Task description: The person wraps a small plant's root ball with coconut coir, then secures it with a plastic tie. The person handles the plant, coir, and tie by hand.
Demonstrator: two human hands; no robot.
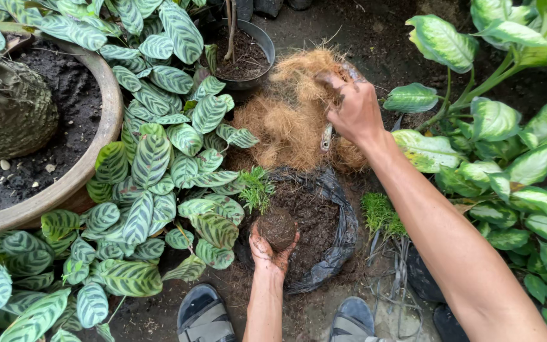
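Note:
My left hand [267,253] cups a round ball of dark soil [278,227] with a small feathery green plant [256,189] growing from its top, held over a black plastic bag [343,234] full of soil. My right hand [352,107] reaches forward and grips a tuft of brown coconut fibre [289,117] from a loose heap on the ground beyond the bag. Both hands are smeared with dirt.
A large clay pot [106,126] of dark soil stands at left among striped-leaf plants [153,164]. A small black pot [248,54] sits at the back. Variegated broad-leaf plants [514,145] crowd the right. A loose seedling [381,215] lies right of the bag. My sandalled feet [204,316] are at bottom.

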